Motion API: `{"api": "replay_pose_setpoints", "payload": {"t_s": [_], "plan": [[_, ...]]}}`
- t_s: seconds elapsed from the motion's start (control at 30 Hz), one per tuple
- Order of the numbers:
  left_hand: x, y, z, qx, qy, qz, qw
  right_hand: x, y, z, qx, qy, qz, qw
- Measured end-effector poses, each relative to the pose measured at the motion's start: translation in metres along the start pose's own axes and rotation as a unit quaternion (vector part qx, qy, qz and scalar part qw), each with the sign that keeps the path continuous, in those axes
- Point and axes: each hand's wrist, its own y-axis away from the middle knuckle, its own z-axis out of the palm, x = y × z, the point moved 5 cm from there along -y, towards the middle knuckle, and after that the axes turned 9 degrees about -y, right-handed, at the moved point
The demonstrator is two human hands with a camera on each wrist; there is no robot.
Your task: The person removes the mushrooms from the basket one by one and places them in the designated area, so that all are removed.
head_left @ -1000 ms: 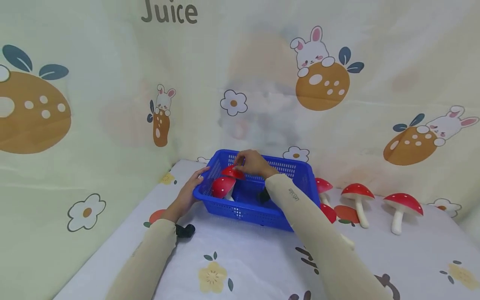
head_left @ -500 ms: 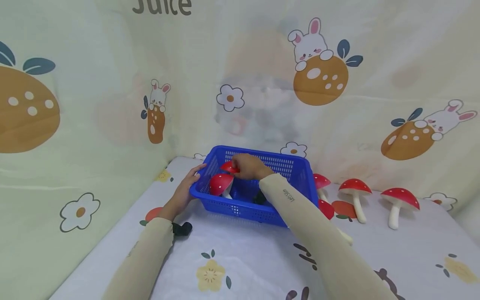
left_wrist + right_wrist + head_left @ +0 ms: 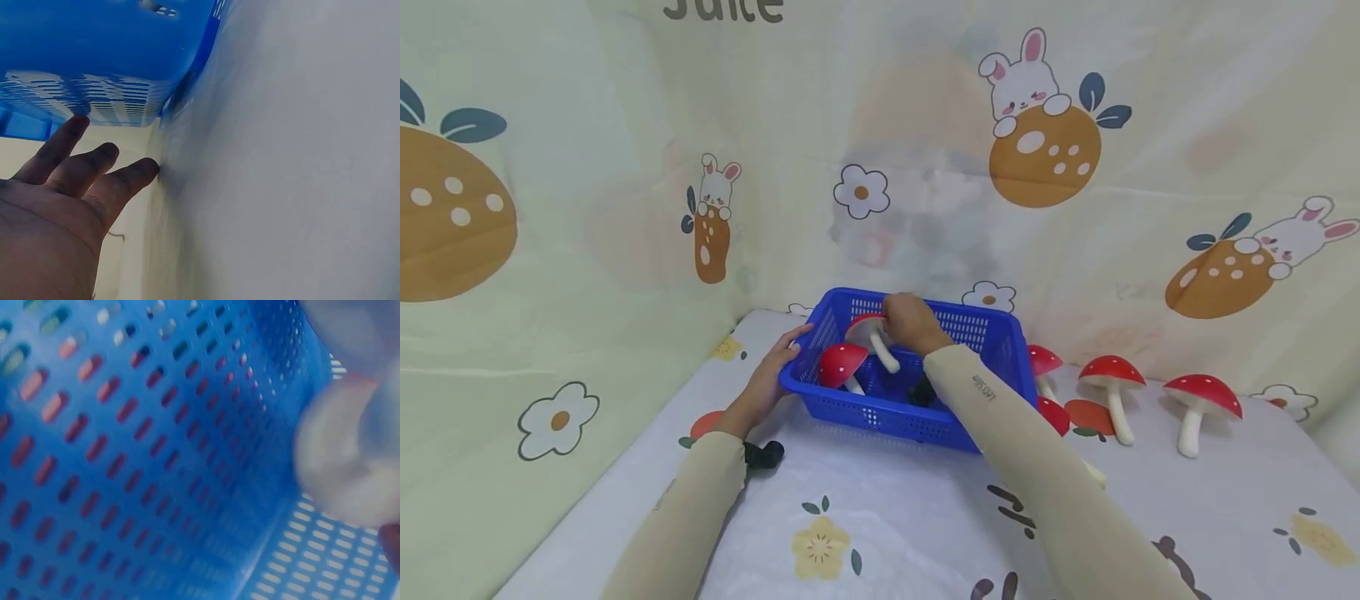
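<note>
A blue plastic basket [image 3: 880, 414] with slotted walls stands on the table. My right hand [image 3: 916, 323] reaches into it and grips the cap edge of a toy mushroom [image 3: 886, 353]. This mushroom has a red cap and is tilted, its white stem pointing down and to the right; its pale underside [image 3: 331, 450] is blurred in the right wrist view. Closer to me in the basket lies another mushroom [image 3: 841, 367] with a white-spotted red cap. My left hand [image 3: 766, 385] is at the basket's left side, fingers [image 3: 119, 187] extended, one fingertip against the wall.
Several more red-capped mushrooms, among them one leaning on the back cloth [image 3: 1112, 387] and one at the far right [image 3: 1201, 404], are right of the basket. Black wrist gear [image 3: 765, 455] shows at the left sleeve. A printed cloth wall rises behind the table.
The mushroom at my right hand has tipped, so its white stem and underside now show. The right hand has shifted slightly to the right and back; the left hand has stayed at the basket's side.
</note>
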Motion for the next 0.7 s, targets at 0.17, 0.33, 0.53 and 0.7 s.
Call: {"api": "replay_pose_setpoints", "payload": {"t_s": [0.17, 0.33, 0.53, 0.7], "plan": [[-0.002, 0.0, -0.002, -0.006, 0.002, 0.004, 1.0, 0.0, 0.003, -0.017, 0.051, -0.002, -0.01, 0.9986], [-0.002, -0.003, 0.001, -0.007, 0.001, 0.006, 1.0, 0.006, 0.02, -0.048, 0.096, -0.033, -0.01, 0.9948], [-0.002, -0.006, 0.002, -0.015, 0.005, 0.016, 0.9997, 0.011, 0.056, -0.101, 0.141, -0.051, -0.033, 0.9881], [-0.004, -0.005, 0.001, -0.013, 0.01, 0.013, 0.9998, 0.02, 0.104, -0.144, 0.188, -0.06, -0.076, 0.9775]]}}
